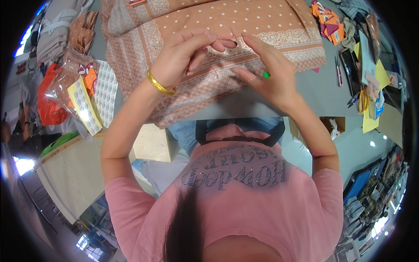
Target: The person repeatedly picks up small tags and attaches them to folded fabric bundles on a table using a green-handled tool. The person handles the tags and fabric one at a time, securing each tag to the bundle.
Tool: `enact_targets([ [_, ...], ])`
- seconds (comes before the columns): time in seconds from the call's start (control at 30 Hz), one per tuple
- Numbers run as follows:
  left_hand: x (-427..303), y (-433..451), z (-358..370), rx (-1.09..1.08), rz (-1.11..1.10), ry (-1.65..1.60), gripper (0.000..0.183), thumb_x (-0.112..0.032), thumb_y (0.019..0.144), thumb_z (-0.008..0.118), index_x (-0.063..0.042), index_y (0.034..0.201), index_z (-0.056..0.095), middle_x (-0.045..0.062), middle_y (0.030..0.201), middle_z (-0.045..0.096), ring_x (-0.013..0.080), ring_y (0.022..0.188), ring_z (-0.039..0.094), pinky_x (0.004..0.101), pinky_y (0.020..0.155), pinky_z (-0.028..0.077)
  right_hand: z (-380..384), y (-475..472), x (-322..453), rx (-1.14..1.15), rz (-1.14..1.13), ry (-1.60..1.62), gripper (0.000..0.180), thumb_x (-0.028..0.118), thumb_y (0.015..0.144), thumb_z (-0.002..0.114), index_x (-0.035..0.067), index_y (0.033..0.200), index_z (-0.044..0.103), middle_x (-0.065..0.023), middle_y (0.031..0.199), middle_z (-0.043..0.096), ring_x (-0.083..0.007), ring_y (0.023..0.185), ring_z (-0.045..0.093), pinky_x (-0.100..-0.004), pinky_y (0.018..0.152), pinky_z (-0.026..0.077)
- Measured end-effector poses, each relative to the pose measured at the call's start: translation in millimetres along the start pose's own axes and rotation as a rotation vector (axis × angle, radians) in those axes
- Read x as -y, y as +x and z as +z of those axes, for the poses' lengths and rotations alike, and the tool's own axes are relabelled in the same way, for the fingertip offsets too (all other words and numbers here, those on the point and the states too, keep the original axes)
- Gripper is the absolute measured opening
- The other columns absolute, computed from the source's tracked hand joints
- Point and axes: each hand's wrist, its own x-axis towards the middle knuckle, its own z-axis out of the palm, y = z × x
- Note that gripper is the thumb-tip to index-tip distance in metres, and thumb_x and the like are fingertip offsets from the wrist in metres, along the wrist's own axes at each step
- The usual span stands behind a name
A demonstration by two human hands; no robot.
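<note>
My left hand (pixel 193 49), with a gold bangle at the wrist, pinches thin pink cord (pixel 226 36) between thumb and fingers. Its strands run toward my right hand (pixel 271 68), whose thumb and index finger are spread apart. A small green piece (pixel 266 75) shows on that hand. Below both hands lies a brown fabric (pixel 196 19) with white polka dots, a lace-like print and a checked border. A thin pinkish strand with a small knotted end (pixel 216 75) hangs below the left fingers. Part of the cord is too fine to follow.
Paper tags (pixel 329 24), a smartphone (pixel 349 70), yellow-handled scissors (pixel 363 100) and yellow papers (pixel 381 77) lie at right. At left are folded grey cloth (pixel 52 39), a clear plastic bag (pixel 59 82), a red bag (pixel 49 108) and a label sheet (pixel 106 91). The grey table edge (pixel 229 113) faces me.
</note>
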Motion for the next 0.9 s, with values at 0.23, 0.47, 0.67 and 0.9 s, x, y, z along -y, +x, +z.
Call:
enact_targets([
  [0.23, 2, 0, -6, 0.175, -0.139, -0.358, 0.032, -0.022, 0.103, 0.05, 0.003, 0.091, 0.067, 0.025, 0.109, 0.073, 0.0027, 0.045, 0.034, 0.0184, 0.04, 0.031, 15, 5, -10, 0.01, 0.038, 0.07, 0.046, 0.02, 0.078, 0.085, 0.006, 0.118, 0.068, -0.012, 0.108, 0.073, -0.0312, 0.091, 0.071, -0.0379, 0.076, 0.057],
  [0.47, -15, -19, -17, 0.197, -0.247, -0.228, 0.036, -0.026, 0.107, 0.046, 0.002, 0.092, 0.063, 0.013, 0.082, 0.068, 0.0018, 0.043, 0.034, 0.0171, 0.039, 0.031, 13, 22, 4, 0.319, 0.482, 0.459, 0.023, 0.015, 0.085, 0.079, 0.001, 0.101, 0.071, -0.0092, 0.083, 0.071, -0.015, 0.075, 0.065, -0.03, 0.069, 0.052],
  [0.67, -18, -48, -53, 0.246, -0.343, 0.265, 0.032, -0.026, 0.106, 0.054, -0.002, 0.094, 0.071, -0.006, 0.06, 0.05, 0.0001, 0.045, 0.041, 0.0176, 0.041, 0.03, -59, 39, -18, 0.835, 0.604, 0.527, 0.022, 0.02, 0.09, 0.074, -0.002, 0.093, 0.07, -0.0052, 0.072, 0.064, -0.0109, 0.067, 0.055, -0.0291, 0.061, 0.045],
  [0.9, 21, -40, -32, 0.212, -0.329, 0.501, 0.031, -0.028, 0.105, 0.057, -0.003, 0.092, 0.069, -0.005, 0.063, 0.055, 0.0012, 0.052, 0.047, 0.0197, 0.045, 0.035, -30, 35, -17, 0.79, 0.031, -0.161, 0.037, 0.02, 0.085, 0.08, -0.002, 0.112, 0.067, -0.0109, 0.101, 0.068, -0.02, 0.078, 0.062, -0.0332, 0.07, 0.051],
])
